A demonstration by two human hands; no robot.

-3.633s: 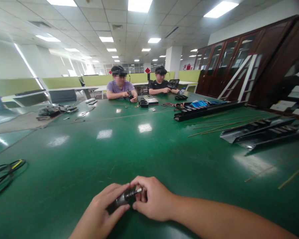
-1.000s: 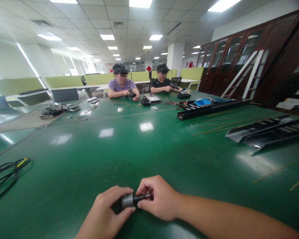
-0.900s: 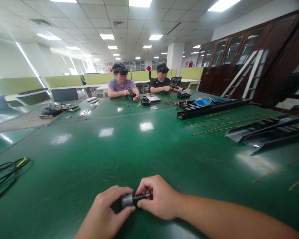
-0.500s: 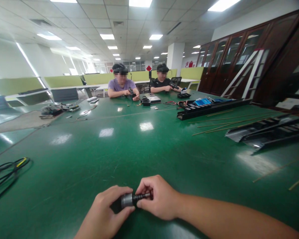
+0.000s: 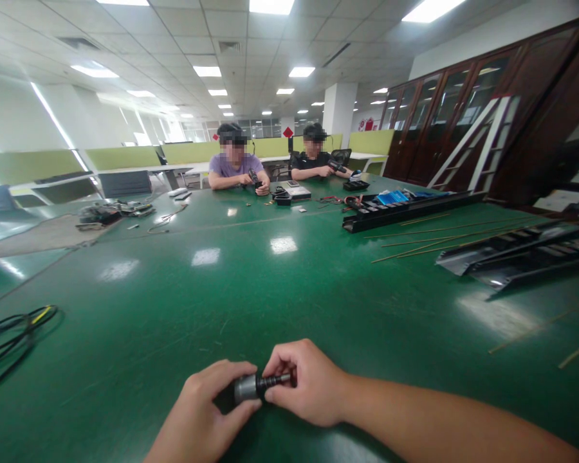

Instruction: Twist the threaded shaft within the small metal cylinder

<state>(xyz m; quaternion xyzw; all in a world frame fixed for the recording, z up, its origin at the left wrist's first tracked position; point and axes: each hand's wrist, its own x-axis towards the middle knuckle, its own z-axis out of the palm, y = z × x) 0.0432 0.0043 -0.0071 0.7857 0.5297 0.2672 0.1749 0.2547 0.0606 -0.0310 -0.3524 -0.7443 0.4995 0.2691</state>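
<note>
From the head camera, two bare forearms reach in from the bottom edge, the right one lying long and low from 4 o'clock. The left hand (image 5: 197,411) is curled around the butt of a small cylinder (image 5: 245,388), a smooth, brushed-metal body, while the right hand (image 5: 307,386) pinches the dark ribbed shaft (image 5: 273,381) that sticks out of it. Both hands are closed and gripping, knuckles up, with the cylinder held level between them just above the glossy green table (image 5: 174,289), at the near edge of the view.

A coil of thin black cable (image 5: 9,341) lies at 9 o'clock. At 2 to 3 o'clock sit ribbed black rails (image 5: 521,257), with thin wooden rods (image 5: 444,244) scattered beside them. A longer black rail (image 5: 410,217) at 1 o'clock has a blue packet (image 5: 390,197) lying behind it. A heap of dark parts (image 5: 116,209) sits at 11 o'clock.

At the far end, around 12 o'clock, a person in a lilac shirt (image 5: 234,166) and a person in a black shirt (image 5: 314,156) sit side by side, each holding a small dark object. Dark wooden glass-fronted cabinets (image 5: 444,122) line the wall at 1 o'clock.
</note>
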